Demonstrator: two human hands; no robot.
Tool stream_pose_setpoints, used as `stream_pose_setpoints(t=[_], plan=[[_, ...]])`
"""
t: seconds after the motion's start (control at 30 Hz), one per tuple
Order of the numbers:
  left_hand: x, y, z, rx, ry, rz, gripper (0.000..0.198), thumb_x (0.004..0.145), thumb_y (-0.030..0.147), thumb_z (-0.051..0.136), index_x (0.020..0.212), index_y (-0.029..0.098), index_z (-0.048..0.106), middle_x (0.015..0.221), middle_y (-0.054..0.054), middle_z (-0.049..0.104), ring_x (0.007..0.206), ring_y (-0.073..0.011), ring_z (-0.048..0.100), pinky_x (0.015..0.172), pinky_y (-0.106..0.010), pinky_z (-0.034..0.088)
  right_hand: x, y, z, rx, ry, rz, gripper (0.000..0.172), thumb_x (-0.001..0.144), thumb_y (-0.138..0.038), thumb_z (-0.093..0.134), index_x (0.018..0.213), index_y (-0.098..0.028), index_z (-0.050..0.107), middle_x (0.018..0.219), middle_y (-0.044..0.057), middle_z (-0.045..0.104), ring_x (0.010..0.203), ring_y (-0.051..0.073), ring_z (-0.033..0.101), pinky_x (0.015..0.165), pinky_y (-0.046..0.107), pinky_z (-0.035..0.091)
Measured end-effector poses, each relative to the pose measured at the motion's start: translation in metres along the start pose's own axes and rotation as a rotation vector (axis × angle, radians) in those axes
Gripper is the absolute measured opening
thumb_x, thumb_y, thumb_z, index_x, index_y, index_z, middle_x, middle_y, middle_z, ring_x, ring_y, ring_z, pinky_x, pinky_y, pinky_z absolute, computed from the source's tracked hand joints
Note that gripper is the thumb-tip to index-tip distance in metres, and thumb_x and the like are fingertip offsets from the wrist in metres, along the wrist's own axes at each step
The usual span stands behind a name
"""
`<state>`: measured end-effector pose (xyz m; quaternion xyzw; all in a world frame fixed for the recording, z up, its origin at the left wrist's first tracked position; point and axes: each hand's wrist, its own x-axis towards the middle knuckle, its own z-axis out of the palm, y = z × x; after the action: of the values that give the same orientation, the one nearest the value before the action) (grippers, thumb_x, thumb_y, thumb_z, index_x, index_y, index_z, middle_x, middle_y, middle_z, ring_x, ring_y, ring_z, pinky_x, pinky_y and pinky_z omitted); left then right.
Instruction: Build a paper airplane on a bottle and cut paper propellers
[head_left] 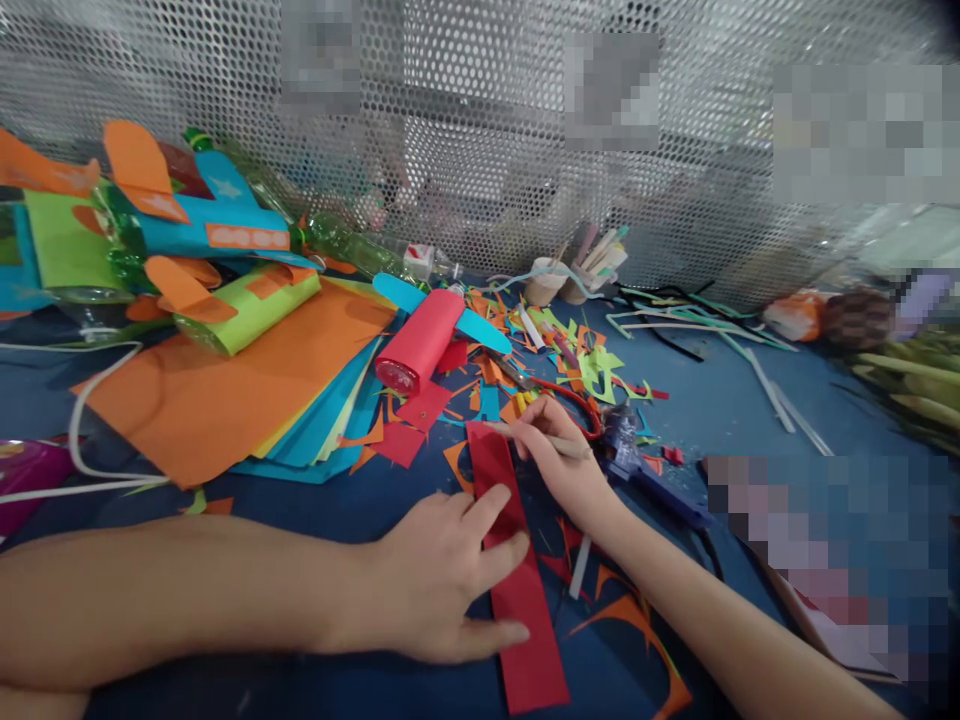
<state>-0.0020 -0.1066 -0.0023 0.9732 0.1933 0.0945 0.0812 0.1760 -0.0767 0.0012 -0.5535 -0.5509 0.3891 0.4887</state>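
Centrally, a red strip (517,592) of paper lies lengthwise on a dark blue tabletop (720,405), its far end pointing away from the person. The left hand (450,570) reaches in from the left, fingers spread and grasping nothing; its fingertips rest on the strip, near the middle. The right hand (559,460) comes from the lower right and grips a slim pen (571,447) between thumb and fingers, the tip at the strip's far end.

Just beyond the hands sits a bottle (421,340) wrapped in red paper, lying on its side with blue paper wings. To its left is a stack of coloured sheets (300,385), orange on top. A lime plane (259,310) made from a bottle lies over the far part of the stack, and a blue plane (217,228) with orange fins is behind it.

Scraps (600,372) in orange, lime, red and blue litter the area past the right hand. Among them are scissors with red handles (589,405); a blue glue gun (649,475) lies just right of the right wrist. Farther back stand two cups (545,285), one holding sticks, before a perforated metal panel (465,130). Several patches are pixelated.
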Motion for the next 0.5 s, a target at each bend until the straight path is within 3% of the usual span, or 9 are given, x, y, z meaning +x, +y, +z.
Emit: stream_pose_setpoints(t=[0.1,0.2,0.3,0.4,0.5], plan=[[0.0005,0.0011,-0.0013,0.015,-0.059,-0.049,0.063,0.079,0.063,0.036,0.128,0.024,0.043,0.132,-0.026,0.039,0.090,-0.0343,0.058,0.068,-0.048,0.047,0.0007,0.0024,0.0006,0.025,0.016,0.008,0.021,0.083,-0.033,0.053,0.069,-0.023,0.041,0.050,-0.009,0.036,0.047,0.009,0.035,0.061,0.026,0.043],[0.0003,0.0017,-0.0021,0.006,-0.092,-0.070,0.066,0.079,0.064,0.034,0.133,0.026,0.037,0.131,-0.025,0.040,0.090,-0.0338,0.058,0.069,-0.048,0.047,0.0012,0.0032,-0.0005,-0.006,0.013,0.021,0.020,0.083,-0.034,0.055,0.071,-0.022,0.043,0.052,-0.008,0.041,0.048,0.010,0.038,0.055,0.024,0.040],[-0.0003,0.0006,0.0000,-0.010,-0.069,-0.069,0.076,0.078,0.068,0.029,0.135,0.018,0.035,0.129,-0.026,0.043,0.091,-0.0344,0.057,0.071,-0.048,0.047,0.0013,0.0041,-0.0022,-0.024,-0.006,0.038,0.019,0.082,-0.032,0.056,0.072,-0.022,0.043,0.054,-0.007,0.044,0.050,0.010,0.041,0.051,0.024,0.036],[-0.0008,-0.0016,0.0032,-0.028,-0.028,-0.073,0.084,0.077,0.072,0.022,0.129,0.009,0.044,0.127,-0.026,0.045,0.092,-0.0347,0.056,0.073,-0.047,0.047,0.0011,0.0055,-0.0020,-0.019,-0.017,0.054,0.020,0.083,-0.030,0.054,0.070,-0.023,0.041,0.051,-0.008,0.042,0.048,0.010,0.039,0.050,0.025,0.036],[-0.0003,-0.0034,0.0034,-0.030,-0.034,-0.083,0.082,0.079,0.071,0.020,0.126,0.010,0.047,0.129,-0.027,0.042,0.092,-0.0349,0.057,0.072,-0.046,0.047,0.0007,0.0055,-0.0003,-0.025,-0.006,0.067,0.021,0.083,-0.029,0.053,0.069,-0.023,0.038,0.048,-0.010,0.038,0.045,0.009,0.035,0.050,0.025,0.037]])
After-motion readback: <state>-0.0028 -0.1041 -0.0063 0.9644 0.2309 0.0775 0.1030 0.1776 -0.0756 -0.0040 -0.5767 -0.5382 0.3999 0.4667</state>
